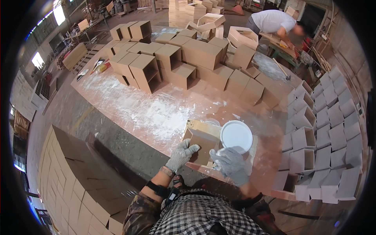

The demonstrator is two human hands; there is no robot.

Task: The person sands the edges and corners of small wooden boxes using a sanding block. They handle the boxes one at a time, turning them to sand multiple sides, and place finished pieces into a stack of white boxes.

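A brown open-ended box (204, 145) lies near the table's front edge on a pale board (194, 124). My left hand (180, 156), in a grey-white work glove, grips the box's left side, its thumb over the top face. To the right of the box, my gloved right hand (234, 165) is curled closed; whatever its fingers hold is hidden. Just beyond that hand stands a round white tub or lid (236, 135), its near rim partly covered by the glove.
Brown boxes (168, 55) are stacked across the table's far side. White-grey boxes (329, 129) stand in rows at right, and a tall brown stack (66, 176) rises at left. White residue coats the tabletop (145, 113). A hammer (282, 70) lies far right, near a bending co-worker (274, 21).
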